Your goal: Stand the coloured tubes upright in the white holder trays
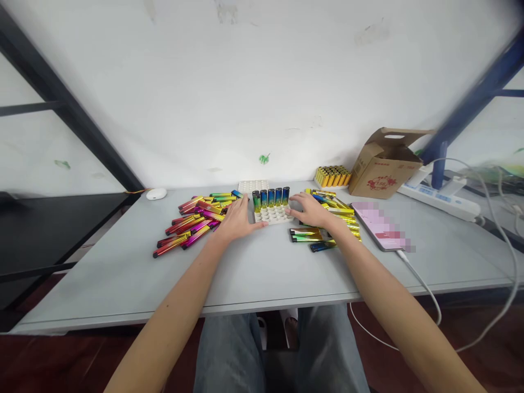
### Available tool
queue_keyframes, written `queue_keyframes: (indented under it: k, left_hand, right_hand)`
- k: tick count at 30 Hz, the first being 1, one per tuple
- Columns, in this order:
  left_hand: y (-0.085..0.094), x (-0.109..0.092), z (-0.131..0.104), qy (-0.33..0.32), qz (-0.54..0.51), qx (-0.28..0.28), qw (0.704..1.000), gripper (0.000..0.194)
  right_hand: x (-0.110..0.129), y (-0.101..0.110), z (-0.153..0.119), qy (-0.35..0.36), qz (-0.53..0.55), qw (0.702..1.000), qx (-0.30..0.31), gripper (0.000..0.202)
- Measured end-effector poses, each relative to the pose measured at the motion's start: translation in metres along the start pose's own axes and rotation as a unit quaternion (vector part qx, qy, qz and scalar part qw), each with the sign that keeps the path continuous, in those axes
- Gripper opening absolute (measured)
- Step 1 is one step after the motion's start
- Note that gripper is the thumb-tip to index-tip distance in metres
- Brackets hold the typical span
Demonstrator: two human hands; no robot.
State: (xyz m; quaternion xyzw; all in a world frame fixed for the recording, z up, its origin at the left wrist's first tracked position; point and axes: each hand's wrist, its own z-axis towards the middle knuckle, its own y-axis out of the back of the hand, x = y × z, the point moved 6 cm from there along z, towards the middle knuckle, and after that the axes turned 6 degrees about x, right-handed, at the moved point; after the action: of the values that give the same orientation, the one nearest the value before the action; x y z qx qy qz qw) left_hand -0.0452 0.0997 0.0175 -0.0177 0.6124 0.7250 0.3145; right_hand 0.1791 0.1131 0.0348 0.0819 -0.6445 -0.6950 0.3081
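A white tray with rows of holes point(272, 215) lies between my hands, with several blue and green lighters point(271, 197) upright along its back. My left hand point(238, 219) is at the tray's left side, fingers apart, thumb stretched toward its front left corner. On the right side, my right hand point(308, 209) has its fingers spread, the tips at the tray's edge. Neither hand appears to hold a lighter. Red, purple and gold lighters point(192, 224) lie in a loose pile left of my left hand. Yellow, green and blue lighters point(344, 216) lie around and beyond my right hand.
Against the wall stand another white holed tray point(252, 186) and a tray full of yellow lighters point(333, 176). An open cardboard box point(382, 166), a phone point(380, 225) on a white cable and a power strip point(440, 201) are at right. A white case point(156, 194) sits back left.
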Motion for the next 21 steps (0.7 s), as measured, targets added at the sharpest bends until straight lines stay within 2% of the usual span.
queue_keyframes:
  k: [3,6,10,14,15,18,21]
  left_hand:
    - [-0.005,0.001,-0.001,0.003,-0.035,0.029,0.999,0.114]
    - [-0.009,0.002,-0.002,0.016,-0.065,0.049,0.997,0.11]
    - [-0.009,-0.002,-0.002,-0.003,-0.073,0.041,0.996,0.108]
    - [-0.008,-0.004,-0.003,-0.015,-0.076,0.031,0.997,0.107]
    - [-0.008,-0.004,-0.003,-0.016,-0.077,0.027,0.997,0.107]
    - [-0.006,-0.006,-0.004,-0.024,-0.08,0.017,0.996,0.105]
    - [-0.008,-0.005,-0.005,-0.023,-0.084,0.015,0.996,0.106]
  right_hand:
    - [0.002,0.001,-0.001,0.019,-0.001,1.0,0.001,0.045]
    - [0.003,0.003,-0.002,0.002,0.026,1.0,-0.01,0.043]
    - [0.003,0.008,-0.006,-0.026,0.048,0.998,-0.009,0.044]
    - [0.0,0.024,-0.012,-0.038,0.07,0.997,-0.016,0.044]
    - [0.001,0.027,-0.014,-0.038,0.089,0.995,0.001,0.043]
    - [0.013,0.03,-0.021,-0.007,0.167,0.98,0.107,0.041]
    - [0.028,0.027,-0.027,0.014,0.174,0.968,0.179,0.043]
